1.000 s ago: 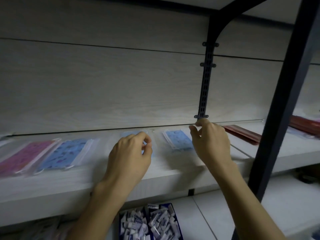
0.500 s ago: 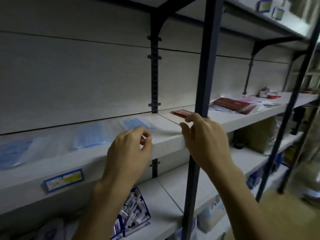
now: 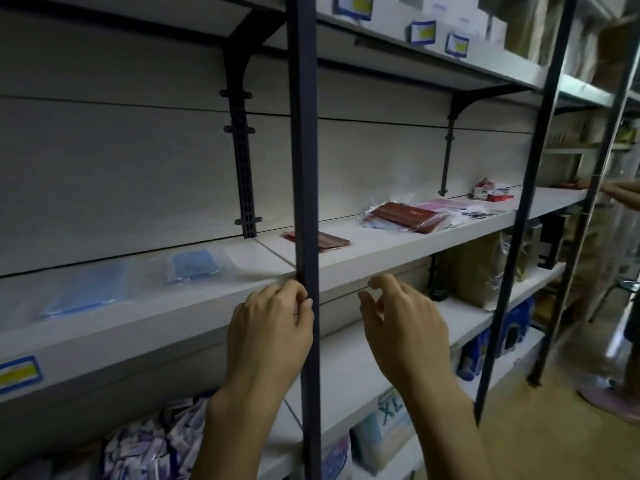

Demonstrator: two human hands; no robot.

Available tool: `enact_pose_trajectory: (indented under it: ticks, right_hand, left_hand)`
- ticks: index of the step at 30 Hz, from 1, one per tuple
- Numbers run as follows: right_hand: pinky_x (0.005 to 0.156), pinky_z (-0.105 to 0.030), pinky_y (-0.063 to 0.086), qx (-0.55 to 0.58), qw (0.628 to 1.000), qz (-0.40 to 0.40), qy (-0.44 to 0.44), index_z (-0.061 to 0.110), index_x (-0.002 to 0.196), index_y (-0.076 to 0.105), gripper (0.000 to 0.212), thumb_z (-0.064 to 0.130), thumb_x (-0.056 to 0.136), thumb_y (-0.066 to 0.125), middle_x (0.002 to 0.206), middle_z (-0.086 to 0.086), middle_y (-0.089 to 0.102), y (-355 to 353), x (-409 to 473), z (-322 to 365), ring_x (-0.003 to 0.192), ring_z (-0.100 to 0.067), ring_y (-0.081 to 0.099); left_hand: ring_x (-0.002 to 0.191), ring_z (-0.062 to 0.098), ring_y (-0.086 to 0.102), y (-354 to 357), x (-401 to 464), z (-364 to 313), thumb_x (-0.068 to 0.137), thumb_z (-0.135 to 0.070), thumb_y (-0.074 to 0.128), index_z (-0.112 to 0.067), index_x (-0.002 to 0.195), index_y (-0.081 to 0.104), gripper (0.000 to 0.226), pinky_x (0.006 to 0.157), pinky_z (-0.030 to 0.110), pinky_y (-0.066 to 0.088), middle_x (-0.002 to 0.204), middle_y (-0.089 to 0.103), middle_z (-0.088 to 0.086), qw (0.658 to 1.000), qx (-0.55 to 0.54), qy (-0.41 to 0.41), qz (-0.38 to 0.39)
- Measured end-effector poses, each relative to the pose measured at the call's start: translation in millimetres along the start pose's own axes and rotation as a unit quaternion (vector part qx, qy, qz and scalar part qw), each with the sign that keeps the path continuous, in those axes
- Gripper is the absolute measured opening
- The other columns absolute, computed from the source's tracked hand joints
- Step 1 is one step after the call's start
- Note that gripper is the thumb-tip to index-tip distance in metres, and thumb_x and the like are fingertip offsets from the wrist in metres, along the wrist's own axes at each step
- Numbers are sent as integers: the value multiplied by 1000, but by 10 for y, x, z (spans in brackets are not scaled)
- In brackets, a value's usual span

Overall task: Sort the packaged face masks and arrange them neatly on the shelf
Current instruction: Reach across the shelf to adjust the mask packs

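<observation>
Two blue packaged masks [image 3: 194,265] [image 3: 88,293] lie flat on the white shelf [image 3: 381,254] at the left. A dark red mask pack [image 3: 329,241] lies just right of the dark upright post [image 3: 304,202]. Farther right sits a loose pile of red and pink mask packs [image 3: 410,216]. My left hand [image 3: 270,332] hovers in front of the shelf edge with fingers loosely curled beside the post, holding nothing. My right hand [image 3: 401,327] hovers to its right, fingers relaxed and empty.
A blue bin of small white sachets [image 3: 152,445] sits on the lower shelf. Small red and white boxes [image 3: 491,194] stand at the shelf's far right. Another person's hand [image 3: 620,192] reaches in at the right edge. Price tags line the upper shelf [image 3: 422,32].
My view has swung to the right along the shelf. Both hands have drawn back from the blue masks and now hover empty in front of the shelf edge.
</observation>
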State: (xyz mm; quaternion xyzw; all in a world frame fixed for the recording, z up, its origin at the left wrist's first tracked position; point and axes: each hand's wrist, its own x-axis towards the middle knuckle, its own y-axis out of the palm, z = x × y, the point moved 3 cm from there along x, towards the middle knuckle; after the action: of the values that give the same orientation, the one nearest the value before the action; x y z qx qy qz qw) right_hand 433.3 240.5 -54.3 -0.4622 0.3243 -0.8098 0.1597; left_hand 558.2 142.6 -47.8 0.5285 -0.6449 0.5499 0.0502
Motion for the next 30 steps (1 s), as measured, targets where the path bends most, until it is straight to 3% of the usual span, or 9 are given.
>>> enact_pose_trajectory:
  ticks: [6, 17, 27, 30]
  right_hand:
    - [80, -36, 52, 2, 1000, 10, 13, 21, 128, 52, 36, 41, 99, 45, 110, -2, 65, -306, 81, -783, 98, -19, 59]
    - [82, -35, 48, -16, 999, 9, 46, 22, 124, 57, 33, 38, 97, 48, 109, 0, 64, -736, 197, -2053, 97, -19, 57]
    - [89, -38, 45, -5, 997, 26, 68, 30, 119, 57, 29, 43, 96, 47, 108, 6, 62, -484, 753, -2919, 101, -16, 54]
    - [86, -40, 48, -8, 997, 23, 70, 30, 112, 59, 22, 41, 96, 50, 103, 7, 62, -389, 1083, -3217, 96, -16, 56]
  left_hand:
    - [91, 15, 54, 411, -56, -735, 96, -34, 46, -26, 100, 57, 14, 80, 35, 48, 95, 61, -6, 1000, -4, 1, 4]
    - [98, 10, 50, 1246, -30, -1643, 97, -43, 41, -31, 107, 55, 21, 81, 26, 38, 107, 59, -12, 996, 39, -5, 75]
    - [106, 10, 47, 2193, 572, -2103, 97, -48, 38, -33, 113, 53, 26, 91, 27, 33, 114, 57, -13, 990, 53, 13, 131]
    - [106, 10, 48, 2506, 862, -2221, 97, -48, 38, -33, 111, 54, 26, 92, 27, 34, 112, 57, -14, 991, 38, 14, 131]
